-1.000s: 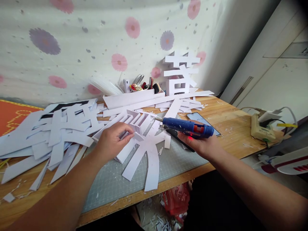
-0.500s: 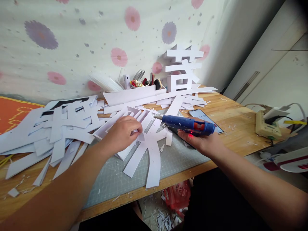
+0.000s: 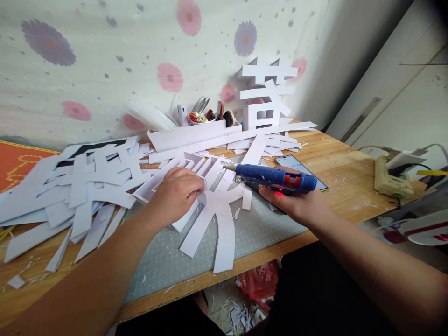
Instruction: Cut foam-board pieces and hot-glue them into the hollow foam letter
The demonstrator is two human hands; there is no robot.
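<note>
My left hand [image 3: 178, 193] pinches a white strip [image 3: 202, 199] at the left side of the white cut-out [image 3: 224, 233], and my right hand [image 3: 297, 201] is wrapped around the blue glue gun [image 3: 273, 178]. Should my pinch slacken, the strip could lean; should the gun dip towards it, I could burn a fingertip. The white cut-out lies flat on the cutting mat [image 3: 154, 275], near the front edge of the bench [image 3: 345, 175], where a brushing wrist could shift it.

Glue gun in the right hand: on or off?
Apparently on: a red light glows beneath the glue gun, by the right hand.
</note>
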